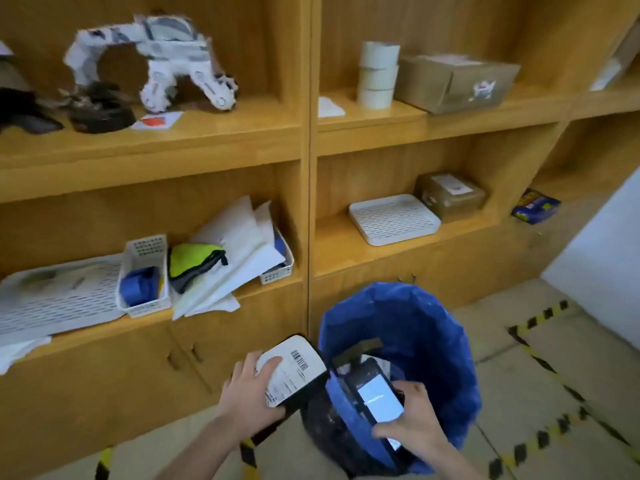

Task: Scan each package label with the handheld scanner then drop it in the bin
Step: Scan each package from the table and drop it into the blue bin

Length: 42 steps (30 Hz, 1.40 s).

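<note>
At lower centre of the frame, the left hand (249,393) grips the package (298,365), label up, just left of the bin (450,341) rim. The right hand (412,424) grips the scanner (379,400) above the bin, beside the label. The drop likely needs a short rightward move.

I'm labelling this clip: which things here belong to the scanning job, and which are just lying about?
Job: labelled package, handheld scanner, blue-lined bin, left hand, right hand.
Lying about: toy robot, tape rolls, white tray, yellow-green cloth.
</note>
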### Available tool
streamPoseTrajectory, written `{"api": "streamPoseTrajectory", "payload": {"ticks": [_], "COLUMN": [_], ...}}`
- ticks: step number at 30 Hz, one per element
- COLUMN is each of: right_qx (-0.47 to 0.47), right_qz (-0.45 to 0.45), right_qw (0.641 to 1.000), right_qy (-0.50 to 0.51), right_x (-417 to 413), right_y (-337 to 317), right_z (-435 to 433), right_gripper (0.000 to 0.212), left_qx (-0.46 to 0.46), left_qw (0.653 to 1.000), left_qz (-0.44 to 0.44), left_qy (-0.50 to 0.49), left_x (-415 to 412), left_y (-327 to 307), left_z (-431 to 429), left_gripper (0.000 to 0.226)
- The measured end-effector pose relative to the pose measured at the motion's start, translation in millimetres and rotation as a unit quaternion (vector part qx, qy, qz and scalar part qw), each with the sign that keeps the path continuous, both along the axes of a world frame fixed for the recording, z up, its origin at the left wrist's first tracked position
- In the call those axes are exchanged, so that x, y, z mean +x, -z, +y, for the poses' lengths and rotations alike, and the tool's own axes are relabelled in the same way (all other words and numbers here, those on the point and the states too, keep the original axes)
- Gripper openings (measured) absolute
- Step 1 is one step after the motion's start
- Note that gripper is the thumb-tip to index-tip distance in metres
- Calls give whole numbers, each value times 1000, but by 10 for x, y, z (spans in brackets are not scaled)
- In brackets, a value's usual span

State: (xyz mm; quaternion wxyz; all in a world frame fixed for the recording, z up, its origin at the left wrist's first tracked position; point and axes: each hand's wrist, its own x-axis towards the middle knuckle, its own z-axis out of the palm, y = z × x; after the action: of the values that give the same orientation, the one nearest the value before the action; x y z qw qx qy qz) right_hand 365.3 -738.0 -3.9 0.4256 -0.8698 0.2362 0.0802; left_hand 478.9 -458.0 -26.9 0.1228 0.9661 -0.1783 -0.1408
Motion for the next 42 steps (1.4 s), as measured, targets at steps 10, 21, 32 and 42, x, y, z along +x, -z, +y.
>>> {"api": "streamPoseTrajectory", "payload": {"ticks": [10,21,32,42], "right_qx": [39,104,148,135], "right_qz": [82,151,197,198], "right_qw": [958,959,957,962], "right_qy": [273,217,156,131], "right_x": [255,1067,1602,1588], "right_y": [430,1980,3941,3865], "right_z": [-924,-2028,-2282,-2283], "right_gripper": [86,72,77,77], "left_qx": [-88,-29,-16,92], "left_qw": [992,976,929,944], "left_qz": [60,141,168,224], "left_qy": [69,-163,-328,-225], "left_x": [1084,1369,1679,1516], "left_y": [622,2198,4221,4164], "left_z": [-1788,-3174,-3378,-3176], "left_gripper": [87,75,80,82]}}
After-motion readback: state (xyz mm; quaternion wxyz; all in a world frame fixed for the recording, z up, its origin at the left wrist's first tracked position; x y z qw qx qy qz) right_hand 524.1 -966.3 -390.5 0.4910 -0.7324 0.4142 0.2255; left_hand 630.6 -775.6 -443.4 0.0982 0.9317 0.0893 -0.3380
